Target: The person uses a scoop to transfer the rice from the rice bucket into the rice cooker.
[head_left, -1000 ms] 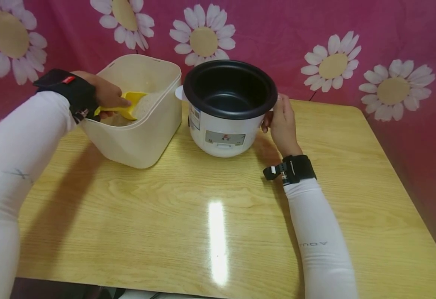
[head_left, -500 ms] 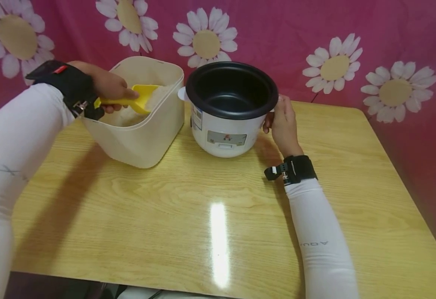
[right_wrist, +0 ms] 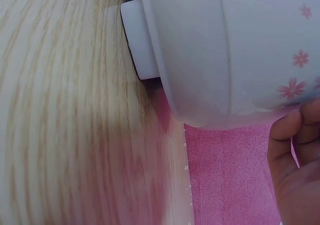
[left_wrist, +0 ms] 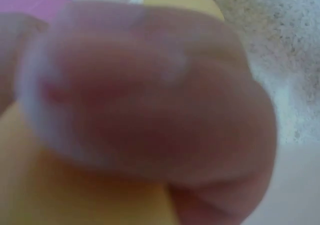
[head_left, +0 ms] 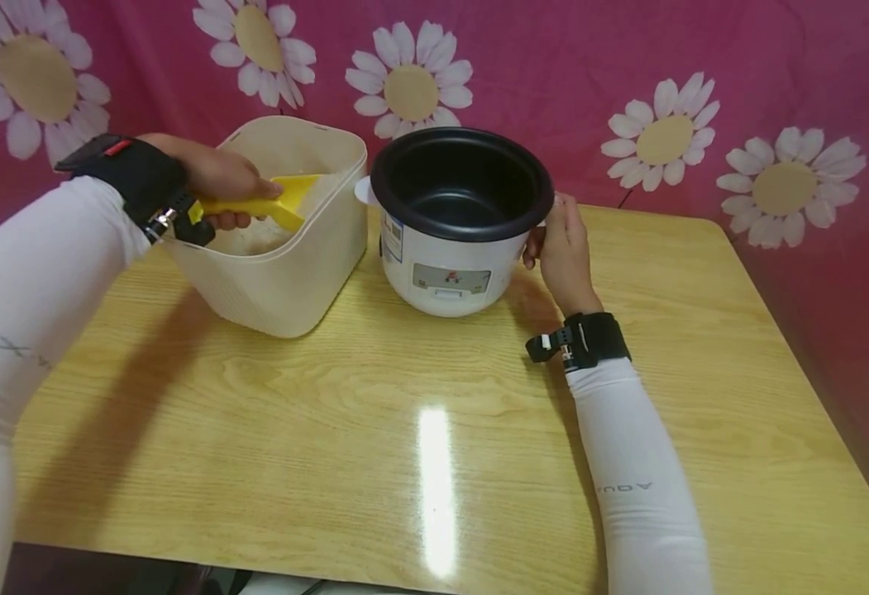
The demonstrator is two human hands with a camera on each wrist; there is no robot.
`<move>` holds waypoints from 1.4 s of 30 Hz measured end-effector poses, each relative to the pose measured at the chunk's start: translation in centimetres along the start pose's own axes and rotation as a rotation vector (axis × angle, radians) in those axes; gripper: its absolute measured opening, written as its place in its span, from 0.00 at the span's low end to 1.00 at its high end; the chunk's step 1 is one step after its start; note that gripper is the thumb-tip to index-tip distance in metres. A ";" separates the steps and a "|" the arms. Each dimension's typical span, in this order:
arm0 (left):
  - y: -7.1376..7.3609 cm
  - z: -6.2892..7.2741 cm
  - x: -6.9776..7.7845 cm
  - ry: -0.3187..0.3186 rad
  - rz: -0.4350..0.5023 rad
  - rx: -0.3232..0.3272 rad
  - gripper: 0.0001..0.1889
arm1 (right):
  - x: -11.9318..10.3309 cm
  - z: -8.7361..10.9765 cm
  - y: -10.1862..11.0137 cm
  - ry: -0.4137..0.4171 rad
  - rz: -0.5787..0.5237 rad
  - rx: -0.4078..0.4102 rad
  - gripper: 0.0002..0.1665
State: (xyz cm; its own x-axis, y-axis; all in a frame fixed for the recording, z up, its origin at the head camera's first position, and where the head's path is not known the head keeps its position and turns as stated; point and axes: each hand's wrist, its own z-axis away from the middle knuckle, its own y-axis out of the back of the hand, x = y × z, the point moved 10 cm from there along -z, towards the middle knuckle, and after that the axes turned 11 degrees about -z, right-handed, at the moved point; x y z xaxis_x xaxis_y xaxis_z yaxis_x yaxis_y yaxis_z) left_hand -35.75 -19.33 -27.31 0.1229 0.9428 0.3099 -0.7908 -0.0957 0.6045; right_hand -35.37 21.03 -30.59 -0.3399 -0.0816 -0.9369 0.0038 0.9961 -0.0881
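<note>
In the head view my left hand (head_left: 229, 178) grips the handle of a yellow scoop (head_left: 294, 197) inside a cream-coloured bin (head_left: 270, 289). Pale rice (left_wrist: 270, 30) lies in the bin, and some shows at the scoop's mouth near the right wall. The left wrist view is mostly filled by blurred curled fingers (left_wrist: 150, 95) around the scoop handle. To the right of the bin stands a white rice cooker (head_left: 449, 299), lidless, its dark inner pot bare. My right hand (head_left: 566, 252) holds the cooker by its right side handle, which the fingers largely hide.
Both bin and cooker stand towards the back of a wooden table (head_left: 330, 430). Behind it hangs a pink flowered cloth (head_left: 538, 74). The cooker's other side handle (head_left: 363, 190) points at the bin, a narrow gap away.
My left hand has raised the scoop out of the rice and shifted it rightward to the bin's right wall, then lowered it slightly. The right hand has stayed on the cooker.
</note>
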 end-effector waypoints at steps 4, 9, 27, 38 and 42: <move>0.4 0.5 0.0 -0.017 -0.016 0.011 0.31 | 0.1 0.1 0.0 -0.009 -0.004 0.014 0.14; 0.9 1.1 -0.1 -0.019 0.021 0.047 0.32 | 0.0 0.1 0.0 -0.002 -0.014 0.020 0.15; 1.0 2.3 -0.8 -0.035 0.013 0.061 0.30 | 0.2 0.7 0.2 0.011 -0.021 0.002 0.14; 1.6 3.6 -2.4 -0.053 0.092 0.113 0.26 | 0.0 0.3 -0.4 0.012 0.002 0.000 0.15; 1.8 3.9 -2.8 -0.057 0.099 0.133 0.26 | 0.0 0.2 -0.5 0.007 0.004 0.005 0.15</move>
State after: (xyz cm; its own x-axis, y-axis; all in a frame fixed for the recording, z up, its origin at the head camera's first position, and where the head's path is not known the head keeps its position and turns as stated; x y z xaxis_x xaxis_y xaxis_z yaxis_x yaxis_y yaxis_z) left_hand -35.14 -23.36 -24.24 0.0852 0.9073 0.4118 -0.7148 -0.2322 0.6596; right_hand -35.20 20.55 -30.65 -0.3464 -0.0769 -0.9349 0.0102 0.9963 -0.0857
